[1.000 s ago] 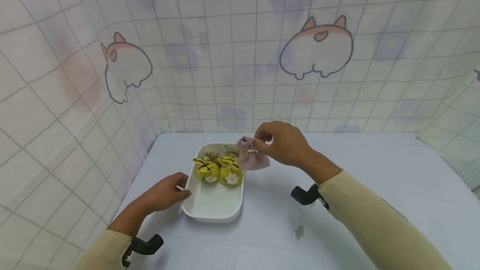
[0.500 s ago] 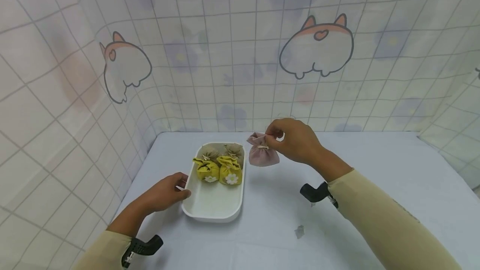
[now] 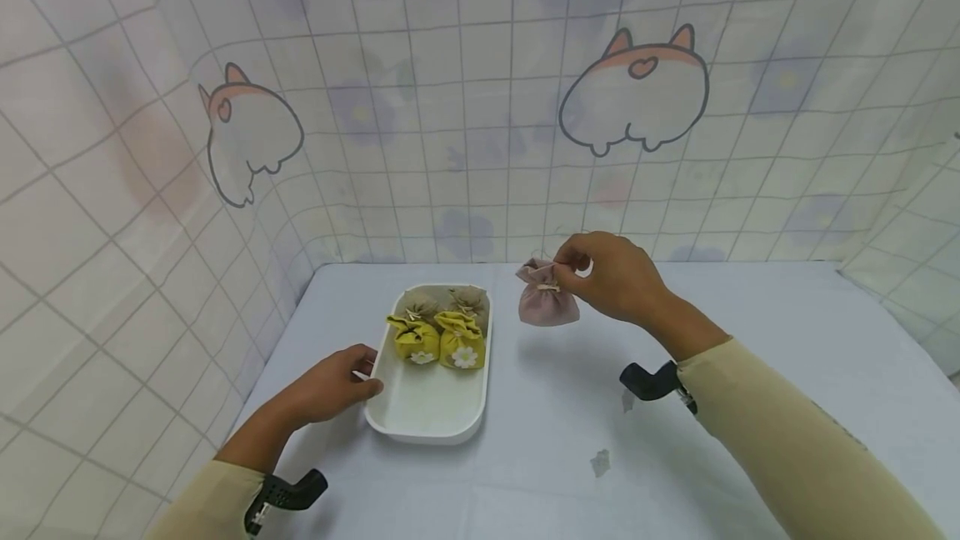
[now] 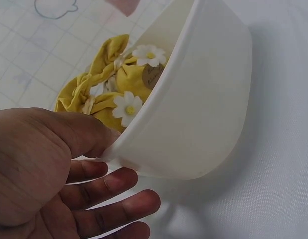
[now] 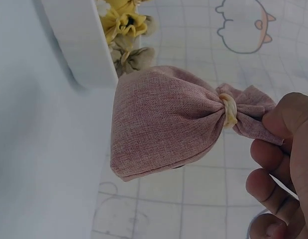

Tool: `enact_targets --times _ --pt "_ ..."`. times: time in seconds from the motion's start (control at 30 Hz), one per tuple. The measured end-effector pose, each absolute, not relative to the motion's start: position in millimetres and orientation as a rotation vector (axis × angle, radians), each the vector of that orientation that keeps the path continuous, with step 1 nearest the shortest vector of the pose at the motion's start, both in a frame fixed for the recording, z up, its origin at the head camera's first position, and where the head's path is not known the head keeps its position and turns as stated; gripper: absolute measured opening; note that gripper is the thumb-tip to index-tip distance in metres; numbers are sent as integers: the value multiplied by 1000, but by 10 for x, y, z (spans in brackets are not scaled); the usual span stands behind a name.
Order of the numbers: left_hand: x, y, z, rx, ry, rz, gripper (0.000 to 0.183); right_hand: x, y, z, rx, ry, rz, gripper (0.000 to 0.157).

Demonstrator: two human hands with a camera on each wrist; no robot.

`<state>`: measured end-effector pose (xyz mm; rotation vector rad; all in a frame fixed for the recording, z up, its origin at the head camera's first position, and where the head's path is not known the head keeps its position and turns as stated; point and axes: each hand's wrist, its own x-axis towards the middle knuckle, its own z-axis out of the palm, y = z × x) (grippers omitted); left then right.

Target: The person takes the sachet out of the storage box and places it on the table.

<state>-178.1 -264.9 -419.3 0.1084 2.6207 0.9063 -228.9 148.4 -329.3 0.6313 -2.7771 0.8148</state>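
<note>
We are observing the right hand (image 3: 621,280) pinching the ruffled top of a pink pouch (image 3: 550,307), just above the cream tie (image 5: 230,110) that is cinching its neck. The pouch is hanging over the tabletop (image 3: 525,461), to the right of and apart from a white tray (image 3: 427,407). The left hand (image 3: 333,386) is gripping the tray's left rim, thumb lying over the edge. Two yellow pouches (image 3: 460,342) with white flowers (image 4: 128,108) are sitting in the tray, in front of two beige pouches (image 3: 470,300).
</note>
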Motion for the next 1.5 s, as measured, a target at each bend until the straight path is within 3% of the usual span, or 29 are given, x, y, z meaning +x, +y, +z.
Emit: enact_targets --times 1.5 --pt "-1775 -2632 -4179 88 2614 906 48 -2274 2083 -3356 494 -2792 725 16"
